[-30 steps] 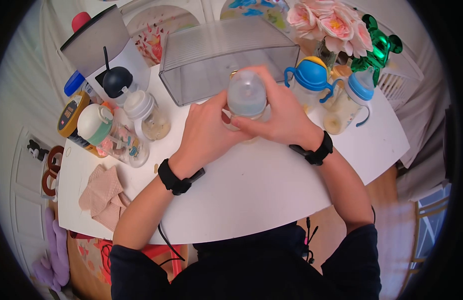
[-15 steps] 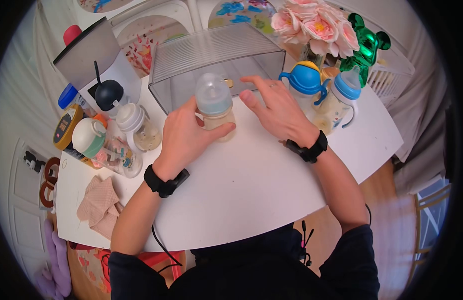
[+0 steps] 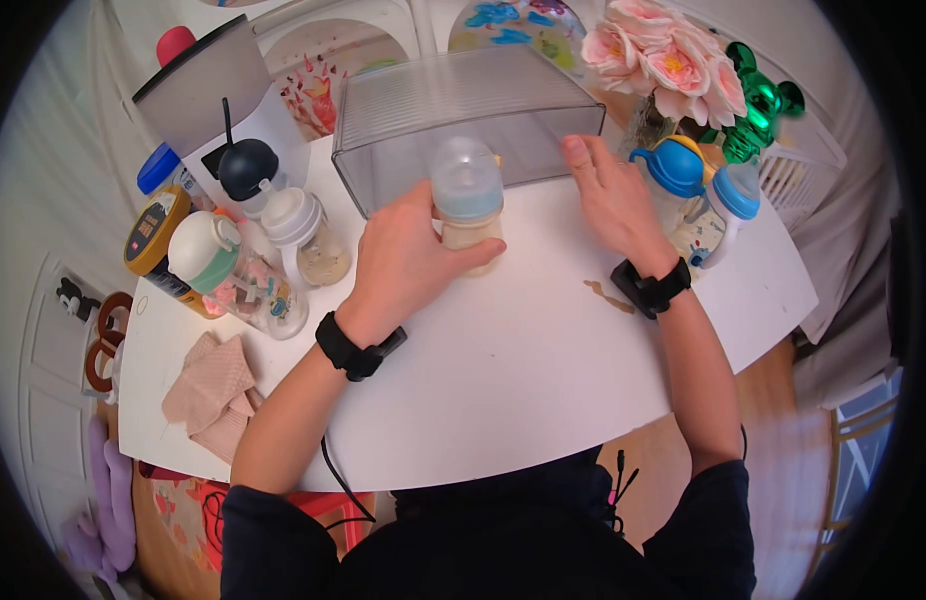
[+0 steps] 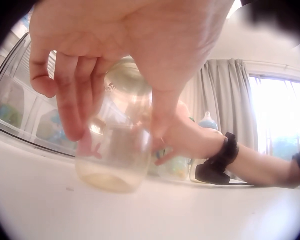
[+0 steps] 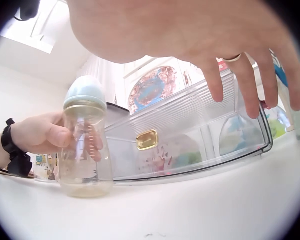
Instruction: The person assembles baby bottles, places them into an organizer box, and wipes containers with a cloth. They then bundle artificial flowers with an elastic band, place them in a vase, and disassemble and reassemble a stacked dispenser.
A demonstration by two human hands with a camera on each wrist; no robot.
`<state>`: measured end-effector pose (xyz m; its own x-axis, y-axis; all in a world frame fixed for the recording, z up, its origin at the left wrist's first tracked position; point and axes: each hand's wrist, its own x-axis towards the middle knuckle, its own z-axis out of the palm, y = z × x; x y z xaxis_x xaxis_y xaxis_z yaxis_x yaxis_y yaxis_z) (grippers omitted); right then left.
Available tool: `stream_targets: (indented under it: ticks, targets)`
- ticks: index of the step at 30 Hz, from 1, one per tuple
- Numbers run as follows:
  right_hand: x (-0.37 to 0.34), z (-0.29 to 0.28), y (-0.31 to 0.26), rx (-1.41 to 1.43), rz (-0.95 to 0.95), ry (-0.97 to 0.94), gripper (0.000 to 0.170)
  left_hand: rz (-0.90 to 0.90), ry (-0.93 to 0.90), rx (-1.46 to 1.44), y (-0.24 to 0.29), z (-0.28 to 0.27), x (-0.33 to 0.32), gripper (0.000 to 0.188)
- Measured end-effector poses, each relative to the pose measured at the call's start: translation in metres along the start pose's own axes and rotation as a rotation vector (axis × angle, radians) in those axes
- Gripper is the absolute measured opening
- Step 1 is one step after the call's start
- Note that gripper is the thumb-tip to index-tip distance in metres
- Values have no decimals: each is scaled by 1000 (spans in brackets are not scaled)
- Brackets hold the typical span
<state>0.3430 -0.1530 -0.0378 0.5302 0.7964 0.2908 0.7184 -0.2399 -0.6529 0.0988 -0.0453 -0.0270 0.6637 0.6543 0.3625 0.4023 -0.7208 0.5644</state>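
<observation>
Left hand [image 3: 408,250] grips a dome-capped baby bottle [image 3: 469,200] near a storage box [image 3: 468,95]; the free right hand [image 3: 618,207] extends its fingers

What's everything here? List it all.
Baby bottle: 1, clear, pale-blue top, centre
Box: 1, transparent grey, back
Blue-topped bottles: 2, clear, right
Flowers: several, pink, far right
Figure: 1, green, far right
Capped bottles: 2, white and mint tops, left
Straw cup: 1, black top, left
Tub: 1, dark, mustard lid, left
Container: 1, blue cap, left
Upright unit: 1, white and grey, left
Cloth: 1, pinkish, near left
Table: 1, white, beneath
Left hand: 1, bare, gripping baby bottle
Right hand: 1, bare, near box
Wristbands: 2, black, wrists
</observation>
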Motion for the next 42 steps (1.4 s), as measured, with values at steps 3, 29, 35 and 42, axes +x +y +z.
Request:
stream_targets:
  ticks: [3,29,35,42]
  targets:
    - [4,-1,6,-13,42,13,99,3,-5,26,-2,-1,2,69]
    - [6,57,-23,0,-532,-64,52,-85,-134,15,7,-28,8,59]
    - [0,49,-25,-42,-475,-107,57,-81,-152,-11,-4,-22,7,63]
    - [-2,48,-23,13,-418,-211,72,-113,-179,-169,-17,-11,5,58]
